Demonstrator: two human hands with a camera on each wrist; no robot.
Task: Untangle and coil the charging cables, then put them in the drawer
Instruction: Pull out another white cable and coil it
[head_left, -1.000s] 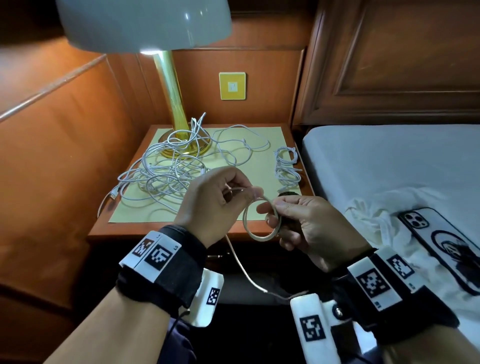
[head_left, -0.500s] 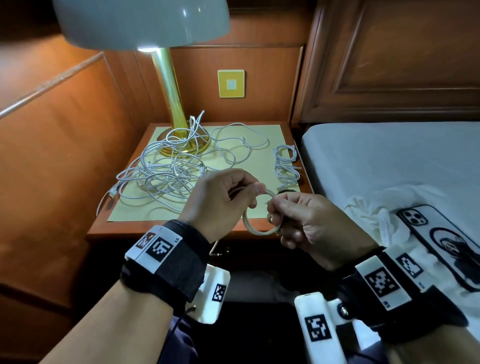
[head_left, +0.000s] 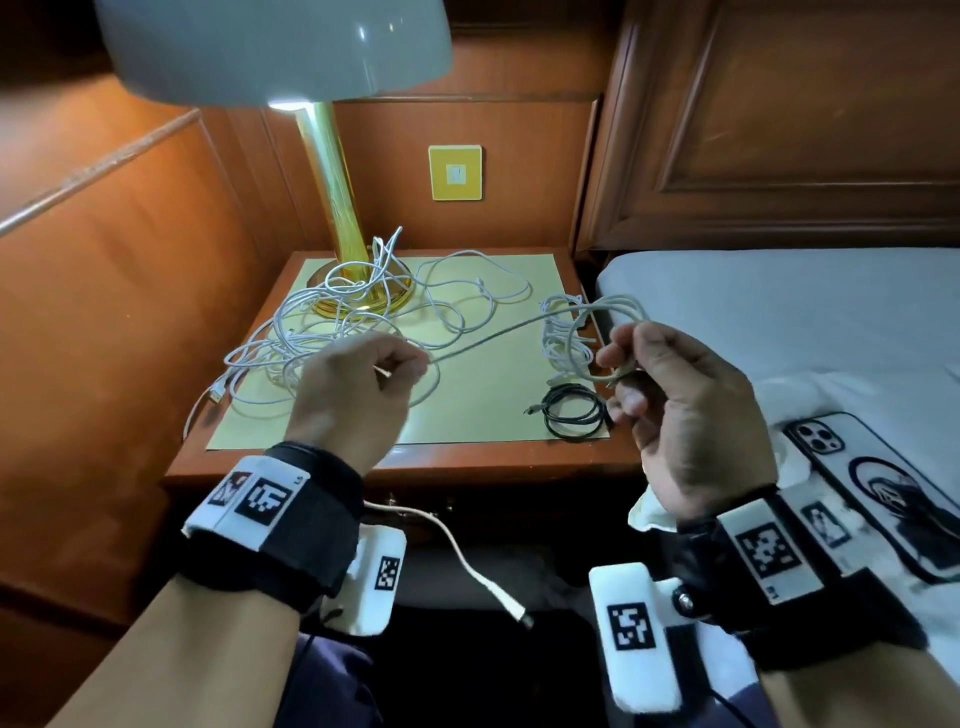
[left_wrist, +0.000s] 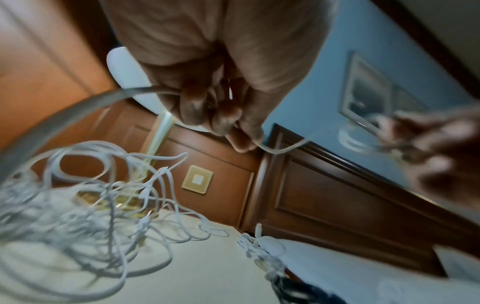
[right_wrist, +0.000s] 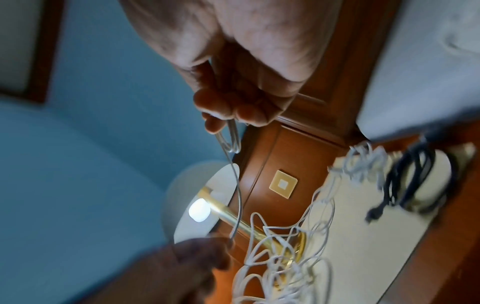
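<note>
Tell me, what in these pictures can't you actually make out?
- The drawer: in the head view, the nightstand front lies in shadow behind the left hand and right hand.
- How many cables form the white tangle: strands overlap; blurred in the left wrist view.
- Black coil plug type: too small; smeared in the right wrist view.
- Phone: cut off by the head view's right edge.

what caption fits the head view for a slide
Both hands stretch a white cable above a nightstand piled with tangled cables.
</note>
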